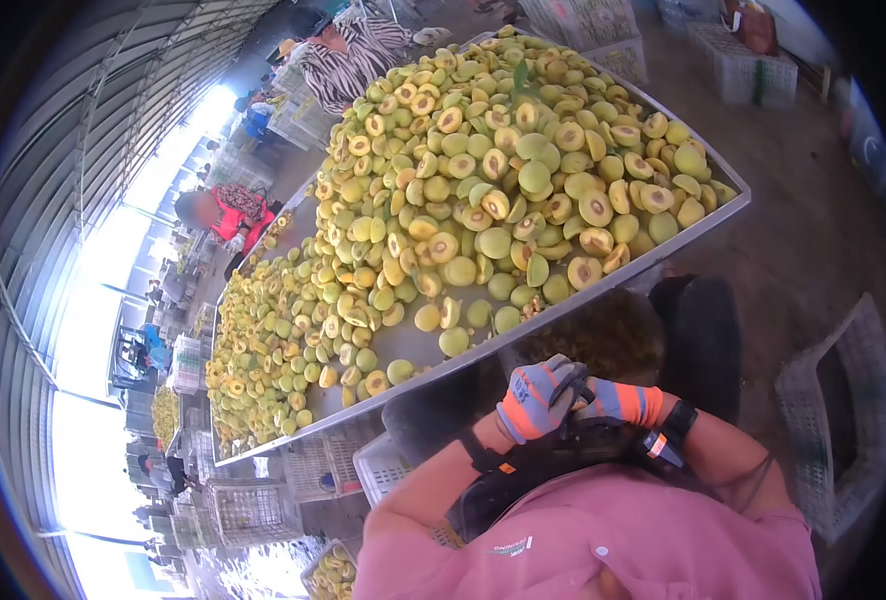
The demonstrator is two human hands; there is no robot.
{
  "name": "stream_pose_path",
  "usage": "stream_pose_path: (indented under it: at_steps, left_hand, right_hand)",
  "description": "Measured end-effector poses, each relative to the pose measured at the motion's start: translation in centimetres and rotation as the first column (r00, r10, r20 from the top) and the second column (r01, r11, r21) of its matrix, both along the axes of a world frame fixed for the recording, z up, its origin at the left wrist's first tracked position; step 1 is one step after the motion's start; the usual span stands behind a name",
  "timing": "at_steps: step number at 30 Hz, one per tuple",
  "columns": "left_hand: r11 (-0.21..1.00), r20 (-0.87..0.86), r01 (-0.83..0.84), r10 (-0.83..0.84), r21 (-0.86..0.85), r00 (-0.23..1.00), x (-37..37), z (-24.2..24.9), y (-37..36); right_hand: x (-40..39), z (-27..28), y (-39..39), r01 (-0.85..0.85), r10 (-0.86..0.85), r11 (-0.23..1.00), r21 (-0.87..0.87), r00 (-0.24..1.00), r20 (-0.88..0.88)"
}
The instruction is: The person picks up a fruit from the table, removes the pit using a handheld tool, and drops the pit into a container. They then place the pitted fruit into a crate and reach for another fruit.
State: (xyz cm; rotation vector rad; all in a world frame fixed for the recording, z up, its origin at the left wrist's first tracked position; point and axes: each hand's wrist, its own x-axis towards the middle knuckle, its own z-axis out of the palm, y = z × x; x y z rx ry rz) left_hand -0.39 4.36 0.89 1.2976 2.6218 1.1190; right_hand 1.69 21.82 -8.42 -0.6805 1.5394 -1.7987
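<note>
My left hand (pixel 538 397) wears a grey glove with an orange cuff and is closed, in front of my body below the table edge. Touching it from the right is my right hand (pixel 615 401), in a matching glove, its fingers also curled. A small yellowish bit shows between the two hands, but the dark glove fingers hide most of what they hold. Just beyond them stands a wide metal-rimmed table (pixel 643 262) heaped with yellow-green stone fruit (pixel 493 243). Many pieces are cut in half, showing brown stones or hollows.
A white crate (pixel 381 468) stands beside my left arm, and a pale plastic crate (pixel 813 400) lies to the right. Dark containers sit under the table's near edge. A person in striped clothing (pixel 348 62) and another in red (pixel 233 215) are at the table's far side.
</note>
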Motion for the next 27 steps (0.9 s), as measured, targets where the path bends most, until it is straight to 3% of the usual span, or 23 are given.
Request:
stream_pose_path:
  at_steps: [1,2,4,5,6,9,11,17,18,20,23,25,26,27]
  left_hand:
    - [0.992,0.029,0.127,-0.126,-0.020,0.992,0.0,1.4,-0.4]
    - [0.971,0.098,0.197,-0.185,-0.133,0.978,0.1,1.7,-0.9]
    - [0.948,0.126,0.275,-0.257,-0.159,0.958,0.1,4.1,-0.6]
    - [0.934,0.158,0.317,-0.293,-0.162,0.943,0.2,4.8,-0.3]
    - [0.933,0.172,0.330,-0.305,-0.146,0.937,0.0,4.9,-0.3]
    - [0.935,0.163,0.349,-0.336,-0.061,0.928,-0.9,3.9,0.2]
    - [0.947,0.165,0.321,-0.316,-0.007,0.934,-1.4,2.5,0.4]
    - [0.981,0.408,-0.075,-0.005,0.181,0.913,-0.4,-2.3,0.0]
    - [0.959,0.447,-0.186,0.072,0.216,0.892,-0.1,-3.4,0.0]
    - [0.874,0.569,-0.400,0.187,0.276,0.800,0.4,-4.7,0.4]
    - [0.717,0.768,-0.622,0.191,0.316,0.611,1.1,-6.7,0.4]
    - [0.628,0.799,-0.693,0.182,0.354,0.573,1.0,-9.4,-0.7]
    - [0.559,0.848,-0.750,0.147,0.354,0.509,1.4,-12.1,-1.2]
    - [0.492,0.888,-0.798,0.100,0.347,0.448,1.5,-14.6,-1.5]
  right_hand:
    - [0.7,0.1,-0.1,-0.026,0.028,0.984,-0.178,1.000,0.006]
    - [1.2,0.5,0.0,-0.086,0.101,0.978,-0.188,0.992,0.074]
    - [1.9,2.1,0.4,-0.193,0.246,0.954,-0.231,0.941,0.231]
    - [2.4,3.5,0.4,-0.162,0.251,0.928,-0.336,0.937,0.243]
    - [2.2,6.0,0.9,-0.187,0.304,0.921,-0.341,0.893,0.331]
    - [2.1,4.6,1.1,-0.188,0.425,0.874,-0.448,0.741,0.519]
    - [1.9,4.4,1.2,-0.146,0.428,0.852,-0.502,0.746,0.510]
    - [1.9,0.1,-0.1,0.033,0.453,0.801,-0.598,0.620,0.641]
    - [1.4,0.4,-0.1,-0.020,0.263,0.865,-0.501,0.869,0.420]
    - [0.9,-0.4,-0.3,-0.028,0.161,0.911,-0.411,0.943,0.293]
    - [0.7,-2.8,-1.2,0.005,0.089,0.935,-0.354,0.964,0.251]
    - [0.3,-5.0,-1.9,0.038,0.129,0.925,-0.378,0.905,0.406]
    - [0.2,-1.3,-1.4,0.125,0.047,0.950,-0.287,0.849,0.527]
    - [0.1,-1.6,-1.3,0.128,-0.014,0.964,-0.232,0.899,0.438]
